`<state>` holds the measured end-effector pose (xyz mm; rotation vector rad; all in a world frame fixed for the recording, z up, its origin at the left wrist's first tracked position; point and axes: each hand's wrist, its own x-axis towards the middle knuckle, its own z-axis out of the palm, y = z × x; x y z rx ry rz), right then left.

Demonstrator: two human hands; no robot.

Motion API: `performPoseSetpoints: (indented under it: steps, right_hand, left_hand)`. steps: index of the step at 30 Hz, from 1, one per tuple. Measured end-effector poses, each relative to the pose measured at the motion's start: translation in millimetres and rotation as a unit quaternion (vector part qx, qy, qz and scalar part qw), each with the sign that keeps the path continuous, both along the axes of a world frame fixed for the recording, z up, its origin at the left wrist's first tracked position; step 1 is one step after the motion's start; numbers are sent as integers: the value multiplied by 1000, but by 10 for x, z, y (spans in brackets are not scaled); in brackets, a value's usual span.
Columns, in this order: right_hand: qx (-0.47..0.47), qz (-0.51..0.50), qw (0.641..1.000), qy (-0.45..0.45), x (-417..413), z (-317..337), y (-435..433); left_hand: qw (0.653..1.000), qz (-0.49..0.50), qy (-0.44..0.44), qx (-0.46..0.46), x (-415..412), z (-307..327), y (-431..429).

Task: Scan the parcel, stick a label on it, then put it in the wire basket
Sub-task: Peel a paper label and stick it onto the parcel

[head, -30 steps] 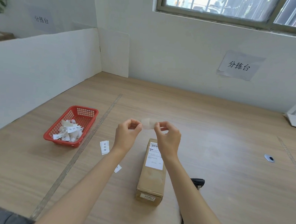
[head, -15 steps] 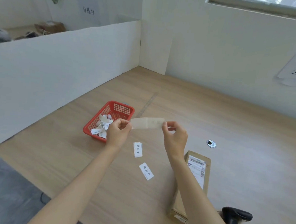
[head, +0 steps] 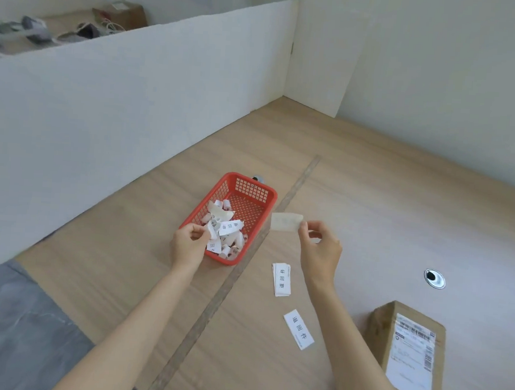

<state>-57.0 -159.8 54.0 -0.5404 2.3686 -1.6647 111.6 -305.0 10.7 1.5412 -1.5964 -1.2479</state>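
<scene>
The brown cardboard parcel (head: 406, 351) lies on the wooden table at the lower right, its white shipping label facing up. My right hand (head: 319, 251) pinches a pale peeled label (head: 286, 222) by one end and holds it in the air beside the red plastic basket (head: 258, 188). My left hand (head: 189, 242) is at the near rim of that basket, its fingertips closed on a small white backing strip (head: 210, 231) among the paper scraps. Both hands are well to the left of the parcel.
Two printed labels (head: 281, 279) (head: 298, 329) lie on the table between the basket and the parcel. A round cable hole (head: 434, 278) is at the right. White partition boards (head: 135, 101) wall off the left and back. Grey floor shows at the lower left.
The view has swung left and down. The strip stretched between both hands has come apart: my right hand keeps the label, and my left hand has dropped to the red basket.
</scene>
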Motion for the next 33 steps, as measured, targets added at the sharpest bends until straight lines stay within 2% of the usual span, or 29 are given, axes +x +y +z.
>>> performPoseSetpoints:
  steps: [9,20,24,28,33]
  right_hand:
    - [33,-3,999,-5,-153,-166,-45]
    - [35,-16,999,-5,-247,-184,135]
    - [37,-18,999,6,-247,-132,266]
    - [28,-29,999,15,-294,-13,510]
    - [10,-49,998,43,-354,110,944]
  left_hand:
    - [997,-9,-32,67,-185,-315,-234]
    - [997,-23,-50,61,-362,-247,-113]
    - [992,-124,-4,0,-656,66,234]
    - [963,-259,38,-59,-1016,432,735]
    - [951,-297,74,-56,-1297,697,1370]
